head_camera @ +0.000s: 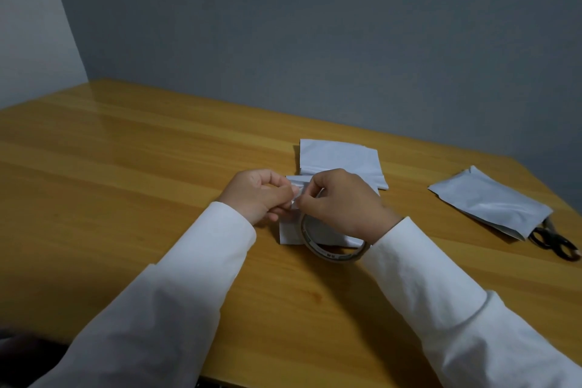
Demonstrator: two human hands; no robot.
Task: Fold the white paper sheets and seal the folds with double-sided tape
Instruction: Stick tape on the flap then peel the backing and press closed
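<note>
Both hands meet over the middle of the wooden desk (126,167), just right of centre. The left hand (256,194) has its fingers curled, thumb and forefinger pinching a small pale piece of tape (295,200). The right hand (341,202) meets it from the 3 o'clock side, its grip also pressed onto that same piece, so the two sets of fingertips touch around it. Under the right palm hangs the roll of double-sided tape (330,254), a brownish ring tilted on edge (how the hand holds the roll is hidden by the palm).

Beneath the hands lies a folded white paper sheet (291,235), its lower edge showing at 6 o'clock of the hands. Touching it at 12 o'clock is a second folded sheet (338,156), flat on the desk with a crease along its near side. Well apart, toward 3 o'clock near the right edge of the desk, a third sheet (489,202) lies at an angle, and its near corner covers part of a pair of black-handled scissors (556,244). Both arms wear white sleeves (176,277). A grey wall (315,25) stands behind the desk.
</note>
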